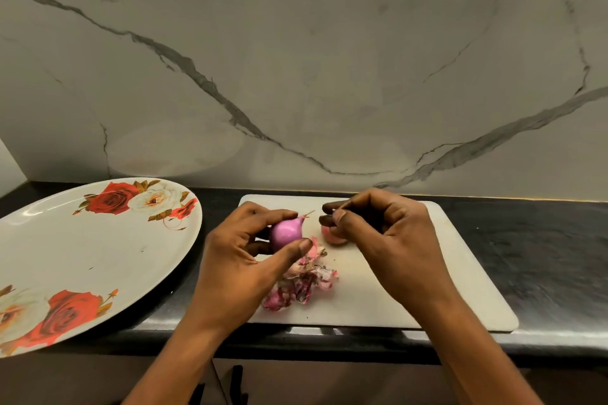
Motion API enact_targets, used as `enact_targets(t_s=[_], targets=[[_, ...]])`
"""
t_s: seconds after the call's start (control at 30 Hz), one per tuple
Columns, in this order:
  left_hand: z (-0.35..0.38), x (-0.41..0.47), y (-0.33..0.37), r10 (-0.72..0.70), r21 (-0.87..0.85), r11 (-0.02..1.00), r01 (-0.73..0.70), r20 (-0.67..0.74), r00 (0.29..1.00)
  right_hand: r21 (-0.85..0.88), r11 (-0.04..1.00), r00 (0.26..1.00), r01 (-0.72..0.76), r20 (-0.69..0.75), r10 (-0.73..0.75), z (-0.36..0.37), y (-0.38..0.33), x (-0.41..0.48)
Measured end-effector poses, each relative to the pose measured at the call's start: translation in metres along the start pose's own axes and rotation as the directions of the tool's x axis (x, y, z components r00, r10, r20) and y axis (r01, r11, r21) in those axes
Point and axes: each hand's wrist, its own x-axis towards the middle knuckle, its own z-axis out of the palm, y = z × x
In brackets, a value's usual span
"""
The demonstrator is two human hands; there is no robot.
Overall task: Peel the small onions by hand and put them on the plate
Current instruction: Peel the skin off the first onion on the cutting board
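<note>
— Onion (285, 235): where is it just now?
— Starting nearest us, a heap of peelings (301, 286) lies at the front of the white board (427, 273). Just beyond it the left hand (243, 256) grips the onion, thumb below and fingers over the top, lifted off the board. It looks bare and glossy.
— Which way does it point?
— Its long axis slants up and to the right. The wispy tip aims at the right hand (378, 233), just beside it, not touching. That hand is pinched at the fingertips; whether a shred of skin sits between them, I cannot tell.
— And the plate (82, 256)?
— Left of the board, on the left hand's side, so I judge that hand is the one to carry the onion across. Farther back, a second onion (332, 238) lies on the board behind the right hand.
</note>
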Motion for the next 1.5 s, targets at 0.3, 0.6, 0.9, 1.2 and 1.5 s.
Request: enact_targets(t_s=[0.3, 0.6, 0.9, 1.2, 1.5], targets=[[0.001, 0.001, -0.003, -0.059, -0.057, 0.997, 0.061, 0.036, 0.998, -0.102, 0.992, 0.991, -0.069, 0.109, 0.08, -0.002, 0.02, -0.004], [0.0, 0.001, -0.006, -0.047, -0.053, 0.997, 0.05, 0.072, 0.996, -0.222, 0.975, 0.998, 0.027, 0.061, -0.014, 0.005, 0.02, -0.007], [0.001, 0.0, -0.004, -0.024, -0.031, 0.999, 0.028, 0.113, 0.993, -0.288, 0.944, 0.983, 0.163, 0.133, -0.129, 0.011, 0.017, -0.008], [-0.001, 0.001, -0.008, -0.031, -0.065, 0.997, 0.039, 0.11, 0.993, 0.118, 0.989, 0.996, -0.087, 0.021, 0.085, 0.025, 0.015, -0.005], [-0.003, 0.001, -0.01, -0.062, -0.124, 0.989, 0.076, 0.115, 0.991, 0.313, 0.933, 0.977, -0.177, -0.056, 0.204, 0.036, 0.009, -0.01]])
